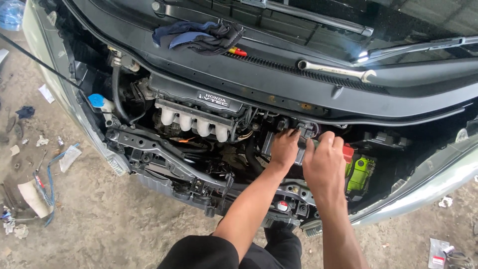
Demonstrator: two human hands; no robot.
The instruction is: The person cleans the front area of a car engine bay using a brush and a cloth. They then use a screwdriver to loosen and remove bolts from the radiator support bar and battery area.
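The black connector part (304,133) was small, dark and blocky, sitting low in the engine bay, right of the pale four-runner intake manifold (194,122) and just under the cowl edge. Most of it was hidden by fingers, so its exact shape could not be told.

Both hands were on it. The left hand (285,148) lay against its left side with fingers curled narrowly over the top. The right hand (324,162) covered its right side, fingers bent and closed around it; whether they truly gripped or only pressed could not be told.

Right of the manifold and just beyond the right hand stood a battery with a red terminal cap (348,152) and a bright green case (360,173). Above the manifold, on the cowl, lay a dark blue rag (199,36), a small red-handled tool (238,51) and a silver combination wrench (334,70). Left of the manifold was a blue reservoir cap (95,99). Below it, hoses and the front crossmember (164,154) crowded the way to the part. Scraps of paper (69,157) lay on the concrete floor (99,219).
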